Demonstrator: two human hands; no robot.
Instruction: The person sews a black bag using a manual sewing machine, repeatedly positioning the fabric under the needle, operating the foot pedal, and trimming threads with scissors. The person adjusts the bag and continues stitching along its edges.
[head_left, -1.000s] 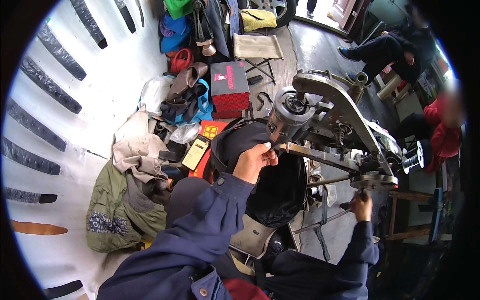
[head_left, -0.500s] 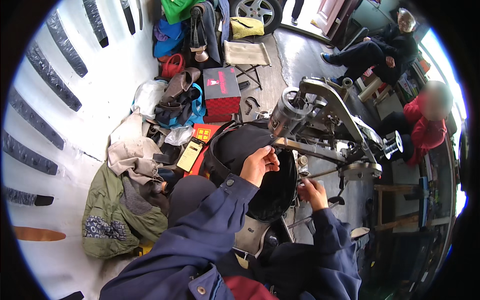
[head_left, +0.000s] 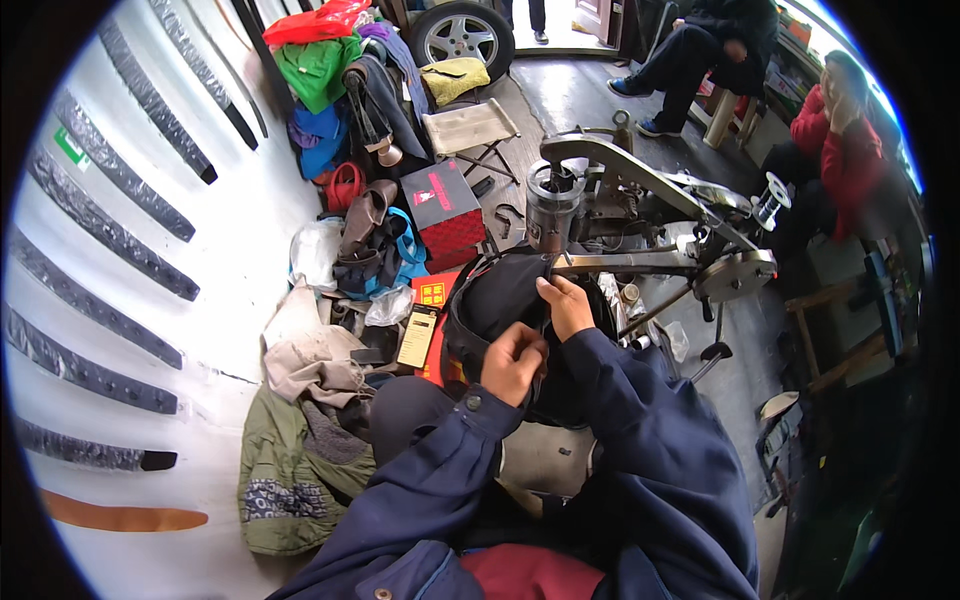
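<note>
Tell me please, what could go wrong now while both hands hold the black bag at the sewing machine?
1. The right hand pinches the black bag close beside the sewing machine arm, so its fingers might get caught there.
2. The left hand grips the bag only by an edge; the bag may slip or bunch.
3. Clothes piled at the left could snag it.

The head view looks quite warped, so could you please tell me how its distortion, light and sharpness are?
Head view: strong fisheye, black corners, and the wall bends along the left rim; daylight glares at the doorway top right; both hands, left and right, on the dark bag are sharp; the seated people at the upper right look soft.
</note>
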